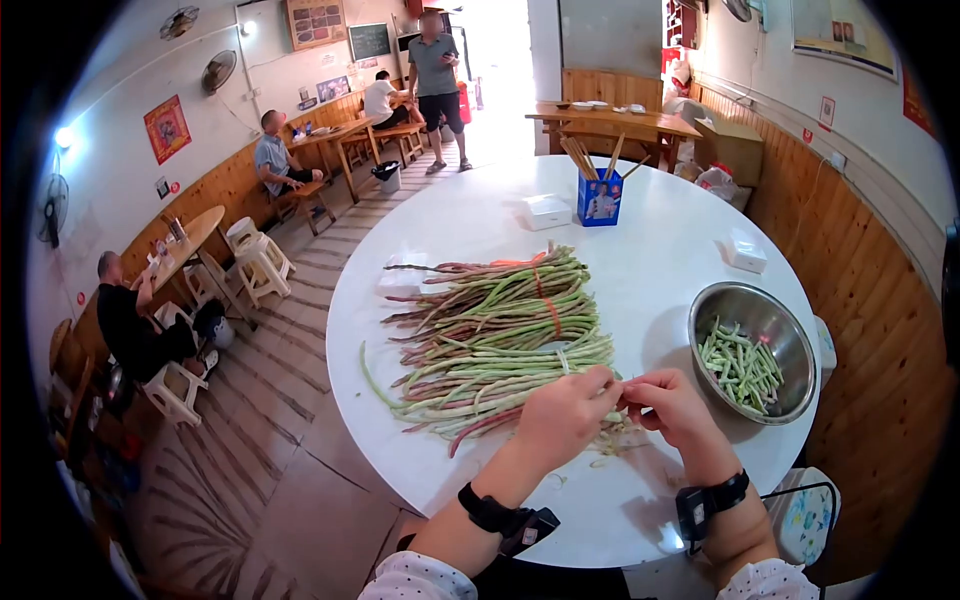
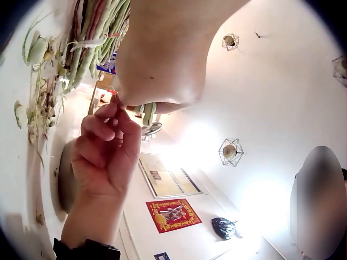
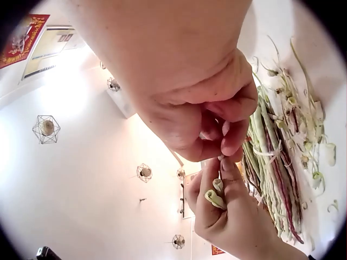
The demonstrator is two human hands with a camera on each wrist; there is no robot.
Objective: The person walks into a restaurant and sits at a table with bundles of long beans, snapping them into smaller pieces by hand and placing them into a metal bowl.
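Observation:
My left hand (image 1: 568, 415) grips a few long bean pieces (image 3: 215, 199), their cut ends poking out between the fingers. My right hand (image 1: 672, 405) meets it fingertip to fingertip, thumb and forefinger pinching the tip of a bean, mostly hidden by the fingers. Just beyond the left hand lie bundles of long beans (image 1: 500, 325), green and purplish, bound with red and pale ties. Thin trimmed bean ends (image 3: 295, 108) are scattered on the tabletop below the hands. Right of my right hand, a steel bowl (image 1: 703, 318) contains short green bean pieces (image 1: 740, 365).
The round white table (image 1: 400, 490) also bears a blue chopstick box (image 1: 600, 205) and white tissue packs (image 1: 546, 211) toward the back. A plastic stool (image 1: 815, 520) stands at the right edge. Several people sit or stand on the left and at the back, near wooden tables.

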